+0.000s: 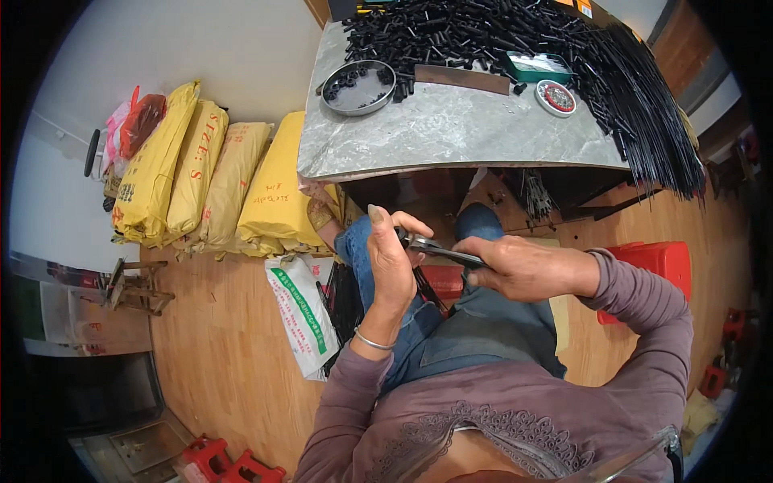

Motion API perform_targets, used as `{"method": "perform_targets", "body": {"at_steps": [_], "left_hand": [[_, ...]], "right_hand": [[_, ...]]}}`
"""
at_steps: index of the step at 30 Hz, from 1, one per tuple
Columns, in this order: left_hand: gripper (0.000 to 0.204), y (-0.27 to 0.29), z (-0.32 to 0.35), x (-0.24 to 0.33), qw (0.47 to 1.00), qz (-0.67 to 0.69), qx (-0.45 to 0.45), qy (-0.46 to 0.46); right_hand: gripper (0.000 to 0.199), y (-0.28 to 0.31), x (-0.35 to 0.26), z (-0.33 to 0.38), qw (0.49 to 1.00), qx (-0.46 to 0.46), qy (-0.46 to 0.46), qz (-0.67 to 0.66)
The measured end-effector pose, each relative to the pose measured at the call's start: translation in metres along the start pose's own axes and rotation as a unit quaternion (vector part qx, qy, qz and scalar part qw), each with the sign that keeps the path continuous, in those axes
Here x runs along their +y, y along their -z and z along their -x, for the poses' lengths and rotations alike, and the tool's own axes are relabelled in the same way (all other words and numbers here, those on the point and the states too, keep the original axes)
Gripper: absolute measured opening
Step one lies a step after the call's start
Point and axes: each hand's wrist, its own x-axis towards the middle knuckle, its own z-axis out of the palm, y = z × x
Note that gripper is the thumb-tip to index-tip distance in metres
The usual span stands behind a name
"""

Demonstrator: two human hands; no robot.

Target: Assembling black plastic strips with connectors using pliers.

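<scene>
Above my lap, my right hand (523, 266) is closed round the dark handles of a pair of pliers (439, 249). The metal head of the pliers points left and reaches my left hand (390, 262). That hand is curled, thumb up, round a small black part (402, 235), whose exact shape is mostly hidden by the fingers and the tool. Thin black rods (345, 302) hang below my left hand, beside my leg; whether they join the held part I cannot tell.
A grey marble-look table (451, 141) stands ahead. On it are a heap of black tubular pieces (451, 32), a round metal tray (358, 106), a brown flat bar (463, 79), a green box (538, 74), a small white dish (555, 111) and long black rods (656, 121). Yellow sacks (278, 193) lie left; a red stool (656, 270) stands right.
</scene>
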Motion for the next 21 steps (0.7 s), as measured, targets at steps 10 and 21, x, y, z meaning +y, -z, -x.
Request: {"method": "perform_targets", "body": {"at_steps": [10,21], "left_hand": [[0.072,-0.006,0.005,-0.003,0.999,-0.004,-0.05,-0.015],[0.035,-0.001,-0.026,0.045,0.93,-0.202,0.056,-0.301]], "right_hand": [[0.022,0.029,-0.027,0.008,0.964,-0.136,-0.188,-0.127],[0.021,0.022,0.015,-0.033,0.989,0.132,0.055,0.038]]}}
